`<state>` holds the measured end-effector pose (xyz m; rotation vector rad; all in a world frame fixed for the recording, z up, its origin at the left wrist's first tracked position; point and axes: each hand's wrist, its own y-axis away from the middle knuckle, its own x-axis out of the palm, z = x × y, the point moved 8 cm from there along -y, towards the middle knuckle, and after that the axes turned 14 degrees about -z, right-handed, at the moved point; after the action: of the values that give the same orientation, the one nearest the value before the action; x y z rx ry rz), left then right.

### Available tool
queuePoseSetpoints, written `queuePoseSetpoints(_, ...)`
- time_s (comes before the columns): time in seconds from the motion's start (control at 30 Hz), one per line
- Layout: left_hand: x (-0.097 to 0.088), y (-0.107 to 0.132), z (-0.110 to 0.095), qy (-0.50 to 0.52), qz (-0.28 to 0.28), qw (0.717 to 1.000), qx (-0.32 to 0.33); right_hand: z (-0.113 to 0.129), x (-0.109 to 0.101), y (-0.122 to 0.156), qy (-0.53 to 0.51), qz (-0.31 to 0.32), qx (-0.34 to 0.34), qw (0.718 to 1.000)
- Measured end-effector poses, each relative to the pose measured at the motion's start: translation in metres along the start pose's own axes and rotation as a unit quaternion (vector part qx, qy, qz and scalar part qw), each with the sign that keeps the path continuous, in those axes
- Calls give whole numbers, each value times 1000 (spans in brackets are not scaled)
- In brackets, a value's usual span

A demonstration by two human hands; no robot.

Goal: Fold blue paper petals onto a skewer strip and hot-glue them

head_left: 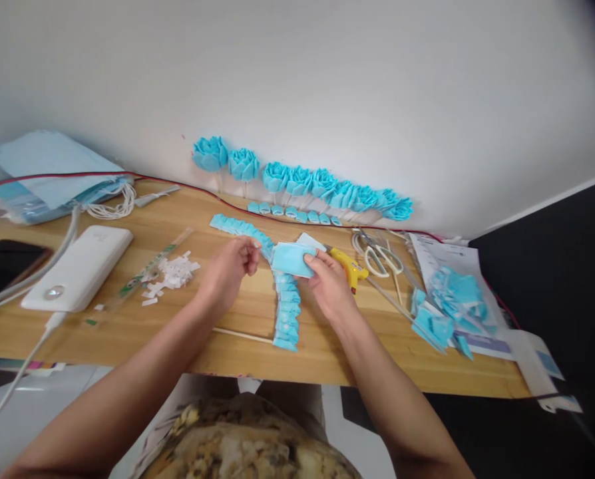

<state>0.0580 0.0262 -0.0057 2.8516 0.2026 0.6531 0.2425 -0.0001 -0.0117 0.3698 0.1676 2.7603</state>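
Our right hand (330,287) has its grip pinched on the blue fabric piece (291,259) just above the tabletop (247,309), while our left hand (227,269) is pinched closed just beside it; the piece seems light, limp and easily creased, and is best held at its edges.

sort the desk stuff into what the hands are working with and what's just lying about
In hand: blue folded piece, held by the right hand; row of blue pieces, at the left hand.
Lying about: glue gun, scissors, power bank, phone.

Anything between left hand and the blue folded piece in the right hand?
Only the strip of overlapping light blue pieces crosses the gap between the left hand and the light blue folded piece pinched by the right hand.
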Motion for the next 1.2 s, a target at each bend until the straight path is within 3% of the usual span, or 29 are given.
queuePoseSetpoints(0.2, 13, 11, 5, -13, 50, 998, -41, 0, 3, 1, -9, 18, -1, 1000)
queuePoseSetpoints(0.47, 15, 9, 2, -40, 61, 997, 28, -3, 6, 4, 2, 36, 14, 999)
queuePoseSetpoints(0.6, 9, 0, -1, -13, 30, 998, 47, -1, 3, 2, -1, 19, 0, 1000)
queuePoseSetpoints(0.73, -4, -3, -18, 8, -11, 998, 66, 2, -2, -1, 8, -3, 4, 1000)
queuePoseSetpoints(0.87, -48, 6, -50, -26, -66, 990, 121, 2, -3, -2, 18, -7, 8, 1000)
queuePoseSetpoints(0.93, -81, 16, -75, -114, -119, 963, 212, 2, -2, -3, 18, -4, 3, 1000)
queuePoseSetpoints(1.03, -122, 27, -108, -320, -197, 866, 330, 2, 0, -2, 13, 0, -8, 1000)
queuePoseSetpoints(1.1, -138, 24, -115, -411, -195, 820, 348, 1, 1, -3, 6, 2, -5, 1000)
queuePoseSetpoints(1.2, -148, 13, -115, -485, -150, 784, 357, -1, 0, -5, -9, -4, 15, 1000)
